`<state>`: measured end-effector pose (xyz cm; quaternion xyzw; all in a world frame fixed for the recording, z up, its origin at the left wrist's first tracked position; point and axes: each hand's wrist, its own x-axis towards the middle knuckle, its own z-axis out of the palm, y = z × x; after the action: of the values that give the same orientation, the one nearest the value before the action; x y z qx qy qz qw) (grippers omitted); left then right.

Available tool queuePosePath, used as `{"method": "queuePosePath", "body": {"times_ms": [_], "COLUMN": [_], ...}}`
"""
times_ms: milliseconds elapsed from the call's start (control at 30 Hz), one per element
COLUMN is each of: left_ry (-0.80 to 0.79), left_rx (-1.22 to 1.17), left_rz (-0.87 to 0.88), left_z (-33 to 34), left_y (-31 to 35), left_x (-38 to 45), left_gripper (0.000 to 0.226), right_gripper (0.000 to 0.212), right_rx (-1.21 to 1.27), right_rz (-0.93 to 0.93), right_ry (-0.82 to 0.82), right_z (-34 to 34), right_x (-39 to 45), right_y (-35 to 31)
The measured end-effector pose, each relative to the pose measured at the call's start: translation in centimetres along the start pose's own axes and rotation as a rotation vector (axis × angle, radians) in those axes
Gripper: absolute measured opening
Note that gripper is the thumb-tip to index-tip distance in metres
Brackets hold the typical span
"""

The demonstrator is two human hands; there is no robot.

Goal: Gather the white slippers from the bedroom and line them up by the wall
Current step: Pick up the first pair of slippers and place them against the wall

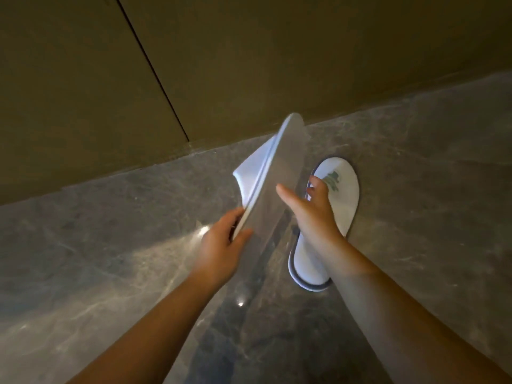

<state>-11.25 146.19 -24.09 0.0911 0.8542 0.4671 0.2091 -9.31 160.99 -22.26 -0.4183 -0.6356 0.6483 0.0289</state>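
One white slipper (339, 195) with a green logo and a dark trim lies flat on the grey marble floor, its toe pointing at the wall. My right hand (310, 206) hovers over its left edge with fingers spread, holding nothing; whether a fingertip touches it is unclear. My left hand (221, 245) grips the heel of a second white slipper (274, 178), held tilted in the air with its grey sole facing me and its toe up toward the wall.
A brown panelled wall (249, 65) with a dark vertical seam meets the glossy marble floor (110, 231) along a slanted line. Bare floor stretches left of the held slipper and right of the lying one.
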Motion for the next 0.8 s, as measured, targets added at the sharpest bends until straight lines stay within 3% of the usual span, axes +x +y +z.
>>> {"method": "queuePosePath", "body": {"times_ms": [133, 300, 367, 467, 567, 667, 800], "left_ry": [-0.072, -0.166, -0.125, 0.014, -0.032, -0.073, 0.079], "left_rx": [0.036, 0.133, 0.138, -0.053, -0.425, -0.710, -0.666], "left_rz": [0.102, 0.187, 0.177, -0.083, -0.380, -0.486, -0.543], "left_z": [0.6, 0.6, 0.1, -0.9, -1.6, -1.6, -2.8], "left_y": [0.5, 0.7, 0.5, 0.0, -0.6, -1.4, -3.3], "left_x": [-0.9, -1.4, -1.2, -0.4, 0.2, 0.2, 0.0], "left_gripper": [0.036, 0.046, 0.051, 0.062, 0.061, 0.040, 0.031], "right_gripper": [0.074, 0.035, 0.022, 0.019, 0.023, 0.029, 0.034], "right_rx": [0.091, -0.028, -0.030, 0.024, 0.086, 0.065, 0.076], "right_rz": [0.033, -0.108, -0.134, -0.093, -0.035, 0.000, 0.080], "right_ry": [0.078, 0.180, 0.176, 0.011, -0.096, -0.208, -0.298], "right_z": [1.2, -0.2, -0.8, -1.1, -0.6, 0.7, 2.3], "right_x": [0.4, 0.8, 1.2, 1.2, 0.6, -0.1, -0.2], "right_y": [-1.0, -0.2, 0.0, -0.1, 0.5, 1.4, 1.9]}}
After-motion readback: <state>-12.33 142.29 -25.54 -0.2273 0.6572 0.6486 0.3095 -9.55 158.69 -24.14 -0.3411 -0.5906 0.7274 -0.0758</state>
